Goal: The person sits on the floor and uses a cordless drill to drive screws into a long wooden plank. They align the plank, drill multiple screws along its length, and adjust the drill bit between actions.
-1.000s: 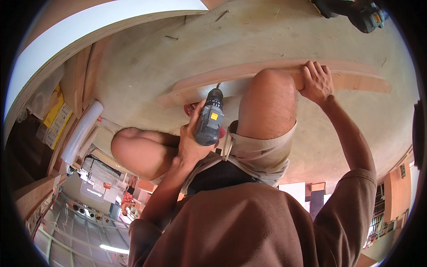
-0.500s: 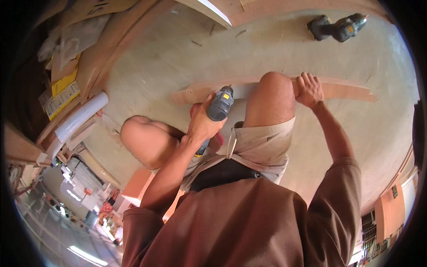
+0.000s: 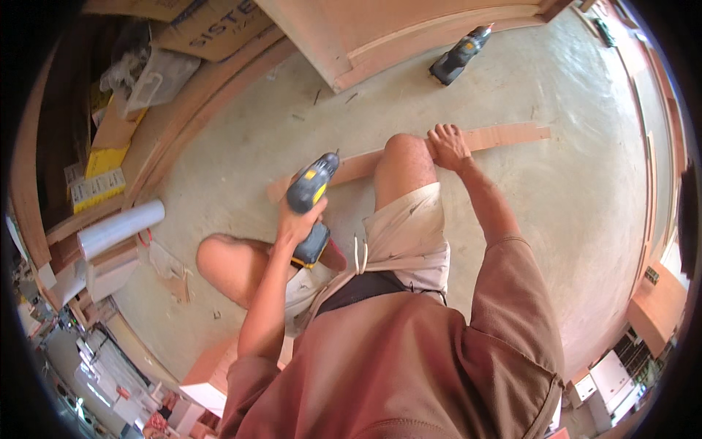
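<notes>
My left hand [image 3: 297,222] is closed around the grip of a grey and black cordless drill [image 3: 309,192] with yellow marks. The drill's chuck points away from me, by the left part of a long, narrow wooden board [image 3: 504,137]; I cannot tell whether its tip touches the wood. My right hand [image 3: 449,148] is closed over the board just right of my raised knee, its fingers over the far edge. The board lies crosswise in front of me, and my knee hides part of its middle.
A second cordless drill [image 3: 461,55] lies on the floor beyond the board, near a large wooden panel [image 3: 322,44]. To the left are a roll of clear film [image 3: 121,228], a yellow and white box [image 3: 99,189] and a cardboard sheet [image 3: 212,29]. Several small dark bits lie on the floor.
The view has shifted and turned, showing more of the wooden panel. The drill in my left hand is tilted differently, with its battery more visible. My right hand stays on the board.
</notes>
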{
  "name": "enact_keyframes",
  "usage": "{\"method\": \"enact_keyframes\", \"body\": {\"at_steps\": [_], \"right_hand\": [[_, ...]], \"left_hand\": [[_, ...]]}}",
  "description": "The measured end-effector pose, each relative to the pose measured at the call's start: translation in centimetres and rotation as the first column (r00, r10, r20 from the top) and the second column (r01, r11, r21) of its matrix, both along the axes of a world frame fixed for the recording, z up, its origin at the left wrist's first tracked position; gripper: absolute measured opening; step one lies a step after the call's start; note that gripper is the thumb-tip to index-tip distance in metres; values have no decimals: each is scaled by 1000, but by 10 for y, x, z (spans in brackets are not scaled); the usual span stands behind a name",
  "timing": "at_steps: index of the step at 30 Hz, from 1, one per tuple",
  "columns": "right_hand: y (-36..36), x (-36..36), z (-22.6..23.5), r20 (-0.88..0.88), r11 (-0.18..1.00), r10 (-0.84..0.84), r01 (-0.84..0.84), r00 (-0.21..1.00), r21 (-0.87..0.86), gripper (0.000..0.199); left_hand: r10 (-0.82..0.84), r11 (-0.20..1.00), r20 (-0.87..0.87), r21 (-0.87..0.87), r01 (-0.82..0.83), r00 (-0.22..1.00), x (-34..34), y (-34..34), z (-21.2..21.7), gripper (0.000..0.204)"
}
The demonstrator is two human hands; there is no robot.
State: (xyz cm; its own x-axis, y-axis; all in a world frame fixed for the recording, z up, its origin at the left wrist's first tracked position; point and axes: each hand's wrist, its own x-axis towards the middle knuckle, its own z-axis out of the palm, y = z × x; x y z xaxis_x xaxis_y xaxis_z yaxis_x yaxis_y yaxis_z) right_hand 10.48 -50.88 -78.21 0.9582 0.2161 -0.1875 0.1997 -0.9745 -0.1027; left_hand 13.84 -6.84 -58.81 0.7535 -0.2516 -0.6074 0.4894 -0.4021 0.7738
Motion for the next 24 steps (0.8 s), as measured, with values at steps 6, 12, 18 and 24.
{"method": "enact_keyframes", "body": {"at_steps": [6, 12, 18, 24], "right_hand": [[18, 20, 38, -397, 976, -208, 214, 894, -30, 63], [87, 78, 80, -173, 722, -490, 509, 854, 469, 27], [218, 138, 47, -486, 741, -504, 647, 714, 182, 29], [248, 117, -71, -534, 720, -548, 688, 644, 92, 30]], "left_hand": [[126, 927, 148, -369, -64, 981, -18, 30, 58, 39], [204, 963, 209, -219, -158, 956, -24, 40, 36, 51], [449, 886, 134, -190, -422, 883, -39, 24, 30, 27], [615, 751, 8, -310, -583, 788, -60, 21, 30, 17]]}}
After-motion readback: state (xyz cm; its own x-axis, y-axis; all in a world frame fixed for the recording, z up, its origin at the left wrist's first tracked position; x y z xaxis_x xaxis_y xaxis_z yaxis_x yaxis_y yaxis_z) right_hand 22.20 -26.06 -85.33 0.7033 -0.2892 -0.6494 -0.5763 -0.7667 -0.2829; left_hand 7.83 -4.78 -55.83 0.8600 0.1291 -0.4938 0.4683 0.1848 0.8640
